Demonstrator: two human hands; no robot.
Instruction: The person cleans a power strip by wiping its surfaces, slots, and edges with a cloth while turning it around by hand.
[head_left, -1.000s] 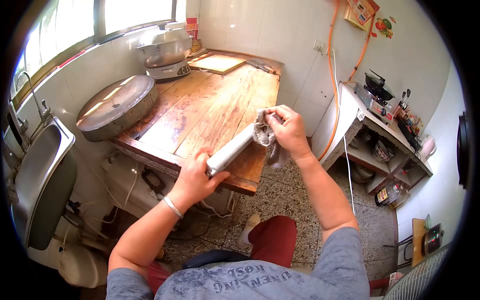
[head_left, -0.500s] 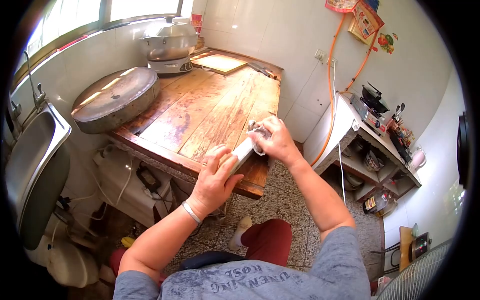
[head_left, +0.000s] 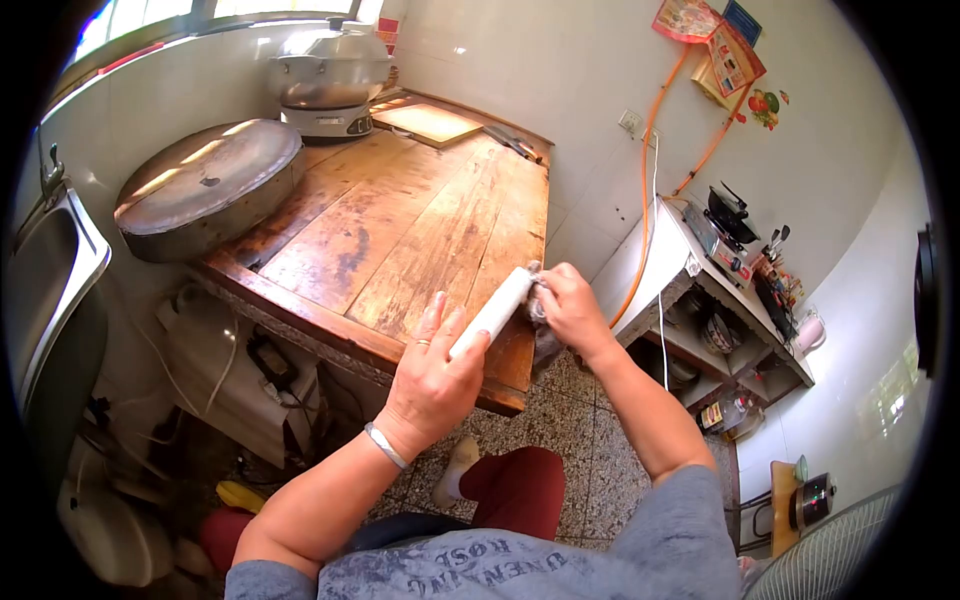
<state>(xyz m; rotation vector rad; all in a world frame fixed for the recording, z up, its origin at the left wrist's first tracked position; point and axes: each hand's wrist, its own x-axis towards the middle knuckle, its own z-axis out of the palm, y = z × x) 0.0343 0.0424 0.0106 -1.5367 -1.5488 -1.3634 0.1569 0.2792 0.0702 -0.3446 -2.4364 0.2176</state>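
Observation:
A long white object (head_left: 497,310), like a box or bar, lies slanted above the near right corner of the wooden table (head_left: 400,235). Its near end is in my left hand (head_left: 437,375), the thumb on one side and the fingers on the other. At its far end, my right hand (head_left: 568,312) grips a crumpled greyish cloth (head_left: 537,300) pressed against the object. Part of the cloth is hidden behind my right fingers.
A big round metal lid or pan (head_left: 210,180) and a steamer pot (head_left: 330,80) stand at the table's left and back. A board (head_left: 430,124) lies behind. The sink (head_left: 60,270) is far left; a shelf unit (head_left: 690,290) with a stove stands right.
The white object first showed its side; now its broad face shows, and my left hand has shifted its grip. My right hand has moved the cloth along the far end. The view has shifted slightly.

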